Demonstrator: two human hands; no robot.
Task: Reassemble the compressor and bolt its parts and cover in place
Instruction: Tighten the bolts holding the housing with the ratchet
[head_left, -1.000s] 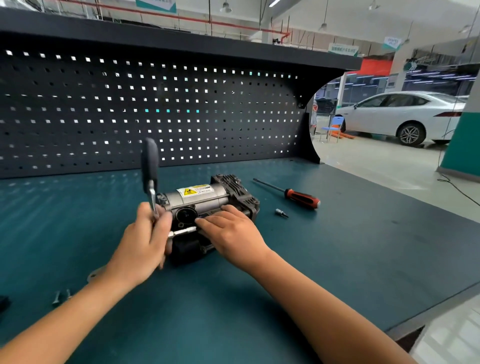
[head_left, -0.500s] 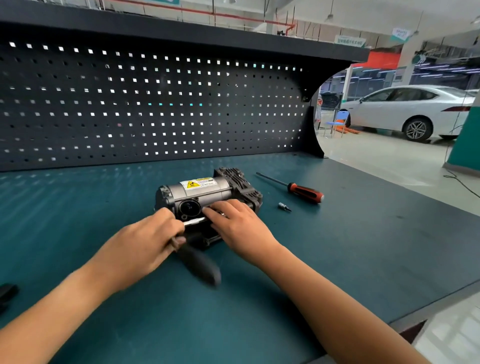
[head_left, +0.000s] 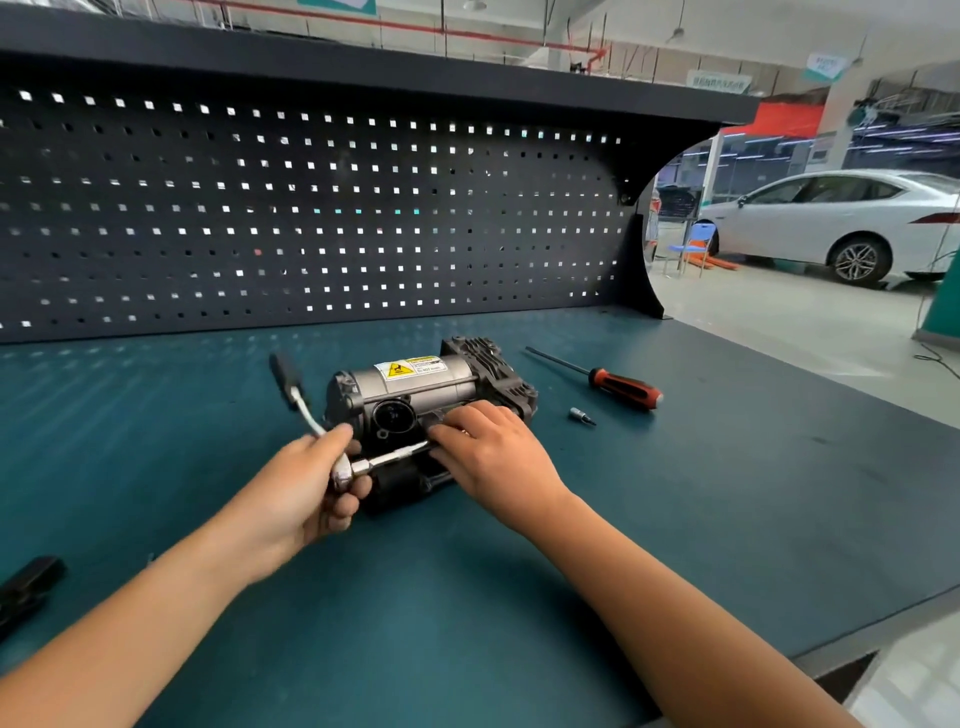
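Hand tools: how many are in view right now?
2. A ratchet in the left hand, beside the compressor; a red-handled screwdriver lying right of the compressor. A loose bit lies near it. The black thing at the left edge may be another.

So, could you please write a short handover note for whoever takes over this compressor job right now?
Left hand grips the head of the silver ratchet, whose black handle points up and away.
Right hand lies over the far end of the extension bar, against the grey metal compressor; any pinch is hidden.
The compressor lies on the teal bench; a red-and-black screwdriver and a small silver bit lie loose to its right.
Done: the body looks assembled.
Left: finish tightening here; the remaining bolts cannot be seen.
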